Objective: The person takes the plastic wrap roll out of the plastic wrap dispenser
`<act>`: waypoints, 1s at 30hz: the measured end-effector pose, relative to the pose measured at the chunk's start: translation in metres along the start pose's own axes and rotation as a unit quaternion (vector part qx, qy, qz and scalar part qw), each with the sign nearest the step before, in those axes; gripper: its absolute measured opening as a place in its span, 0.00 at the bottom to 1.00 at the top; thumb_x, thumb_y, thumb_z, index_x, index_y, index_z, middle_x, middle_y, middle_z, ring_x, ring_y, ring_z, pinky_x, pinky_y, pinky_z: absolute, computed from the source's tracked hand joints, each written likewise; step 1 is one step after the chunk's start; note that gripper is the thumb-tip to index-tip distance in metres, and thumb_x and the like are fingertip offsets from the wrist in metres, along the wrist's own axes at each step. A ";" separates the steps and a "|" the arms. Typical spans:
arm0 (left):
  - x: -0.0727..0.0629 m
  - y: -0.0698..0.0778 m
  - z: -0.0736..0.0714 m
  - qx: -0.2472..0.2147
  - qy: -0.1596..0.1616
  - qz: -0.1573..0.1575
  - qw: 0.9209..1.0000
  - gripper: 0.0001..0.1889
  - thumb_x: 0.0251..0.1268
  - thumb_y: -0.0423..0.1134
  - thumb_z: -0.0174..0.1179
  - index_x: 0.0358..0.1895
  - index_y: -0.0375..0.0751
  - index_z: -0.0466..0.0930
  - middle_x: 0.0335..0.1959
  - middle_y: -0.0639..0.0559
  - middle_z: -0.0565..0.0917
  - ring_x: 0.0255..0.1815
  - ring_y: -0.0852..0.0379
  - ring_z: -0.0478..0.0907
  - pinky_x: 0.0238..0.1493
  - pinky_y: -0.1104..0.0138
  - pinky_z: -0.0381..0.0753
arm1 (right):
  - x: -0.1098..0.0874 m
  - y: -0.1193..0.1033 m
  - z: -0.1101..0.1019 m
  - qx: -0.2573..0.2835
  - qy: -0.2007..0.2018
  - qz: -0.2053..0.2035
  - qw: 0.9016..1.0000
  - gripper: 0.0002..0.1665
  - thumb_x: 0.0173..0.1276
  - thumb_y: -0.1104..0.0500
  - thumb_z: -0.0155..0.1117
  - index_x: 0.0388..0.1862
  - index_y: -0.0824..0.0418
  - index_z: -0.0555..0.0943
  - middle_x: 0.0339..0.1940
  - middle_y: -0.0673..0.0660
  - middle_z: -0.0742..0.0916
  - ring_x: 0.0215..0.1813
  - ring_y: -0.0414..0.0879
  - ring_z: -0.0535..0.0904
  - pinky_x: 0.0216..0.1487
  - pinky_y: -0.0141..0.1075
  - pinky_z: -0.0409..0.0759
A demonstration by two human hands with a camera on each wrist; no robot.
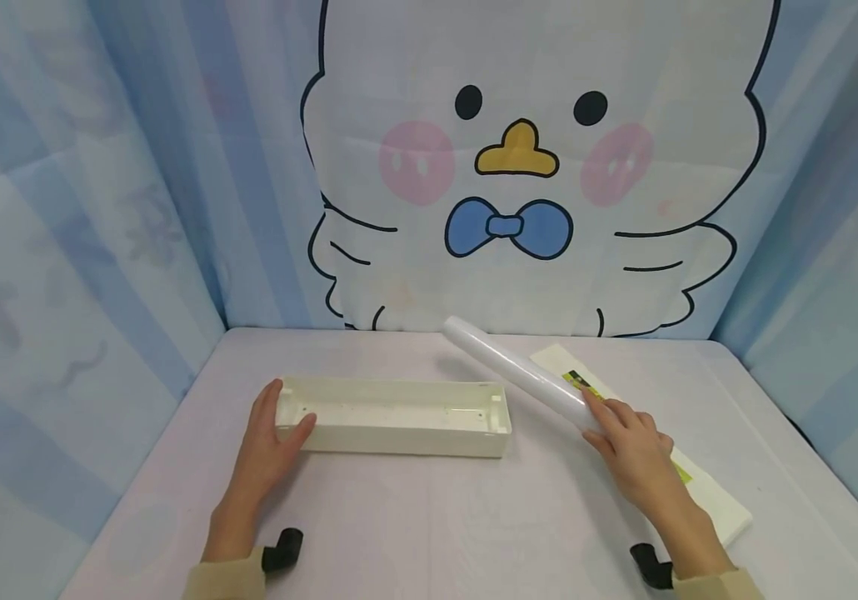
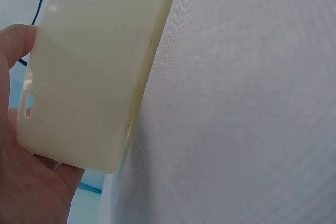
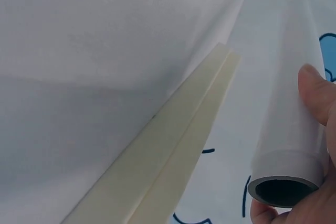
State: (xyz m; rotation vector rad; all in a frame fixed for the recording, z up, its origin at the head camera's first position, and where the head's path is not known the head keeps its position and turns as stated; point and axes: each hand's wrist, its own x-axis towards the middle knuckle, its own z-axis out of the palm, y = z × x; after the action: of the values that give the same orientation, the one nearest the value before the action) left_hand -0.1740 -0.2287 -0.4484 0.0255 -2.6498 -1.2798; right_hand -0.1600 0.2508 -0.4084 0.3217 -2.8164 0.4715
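Observation:
A long, open-topped cream plastic box [image 1: 399, 440] lies lengthwise on the table. My left hand [image 1: 260, 458] grips its left end, thumb on the front wall and fingers round the far side. In the left wrist view the box's smooth side [image 2: 89, 77] shows, with a small slot near its end. My right hand [image 1: 635, 458] holds a roll of cling film [image 1: 515, 367] by its near end, tilted above the table and pointing to the far left. The roll's hollow core end [image 3: 283, 191] shows in the right wrist view.
A long cream lid [image 1: 714, 500] with a green label lies slantwise on the right, partly behind the right hand and forearm. Its edge [image 3: 173, 145] shows in the right wrist view. The pale cloth-covered table [image 1: 429, 525] meets printed curtains [image 1: 264, 167] at the back and sides.

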 end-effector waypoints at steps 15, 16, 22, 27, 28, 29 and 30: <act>0.002 0.001 0.000 -0.006 0.004 0.011 1.000 0.43 0.73 0.47 0.59 0.79 0.27 0.46 0.79 0.30 0.47 0.79 0.33 0.44 0.75 0.40 0.46 | -0.020 0.011 0.003 -0.016 -0.013 0.034 0.999 0.37 0.72 0.58 0.66 0.77 0.58 0.66 0.63 0.69 0.76 0.58 0.70 0.70 0.43 0.63 0.67; 0.002 0.000 0.000 -0.006 0.004 0.013 1.000 0.43 0.73 0.47 0.59 0.79 0.27 0.46 0.79 0.30 0.47 0.79 0.32 0.44 0.75 0.40 0.46 | -0.022 0.012 0.003 -0.017 -0.010 0.033 0.999 0.36 0.72 0.58 0.66 0.76 0.59 0.67 0.63 0.69 0.76 0.58 0.70 0.71 0.43 0.63 0.67; 0.001 -0.001 0.000 -0.001 0.000 0.009 1.000 0.44 0.74 0.48 0.58 0.79 0.28 0.45 0.79 0.30 0.47 0.79 0.32 0.44 0.75 0.40 0.47 | -0.030 0.018 0.005 -0.018 -0.007 0.035 0.999 0.35 0.72 0.58 0.65 0.76 0.58 0.67 0.62 0.70 0.76 0.56 0.70 0.71 0.40 0.60 0.67; 0.001 -0.002 0.000 0.000 -0.002 0.008 1.000 0.44 0.74 0.49 0.58 0.79 0.28 0.45 0.79 0.30 0.47 0.79 0.33 0.45 0.75 0.40 0.47 | -0.035 0.020 0.005 -0.022 -0.008 0.040 0.999 0.35 0.72 0.58 0.65 0.76 0.57 0.67 0.63 0.70 0.76 0.57 0.70 0.71 0.40 0.60 0.67; 0.000 -0.002 0.001 0.001 -0.001 0.007 1.000 0.44 0.74 0.49 0.58 0.79 0.28 0.45 0.79 0.30 0.47 0.79 0.33 0.44 0.75 0.40 0.47 | -0.035 0.021 0.004 -0.024 -0.008 0.041 0.999 0.35 0.72 0.58 0.65 0.76 0.57 0.67 0.63 0.70 0.76 0.57 0.70 0.71 0.40 0.61 0.67; 0.000 -0.002 0.001 0.000 -0.001 0.008 1.000 0.44 0.74 0.48 0.58 0.79 0.28 0.45 0.79 0.30 0.47 0.79 0.33 0.45 0.75 0.40 0.47 | -0.036 0.021 0.004 -0.025 -0.008 0.042 0.999 0.35 0.72 0.58 0.65 0.76 0.57 0.68 0.63 0.71 0.76 0.56 0.71 0.71 0.40 0.61 0.67; 0.000 -0.002 0.001 0.000 -0.001 0.008 1.000 0.44 0.74 0.48 0.58 0.79 0.28 0.45 0.79 0.30 0.47 0.79 0.33 0.45 0.75 0.40 0.47 | -0.037 0.021 0.004 -0.025 -0.009 0.043 0.999 0.34 0.72 0.58 0.65 0.75 0.58 0.68 0.62 0.71 0.76 0.56 0.71 0.71 0.40 0.62 0.67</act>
State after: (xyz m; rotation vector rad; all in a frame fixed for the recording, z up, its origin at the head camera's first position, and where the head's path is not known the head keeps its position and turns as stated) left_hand -0.1743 -0.2295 -0.4504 0.0036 -2.6474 -1.2752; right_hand -0.1318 0.2754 -0.4286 0.1953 -2.8638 0.4181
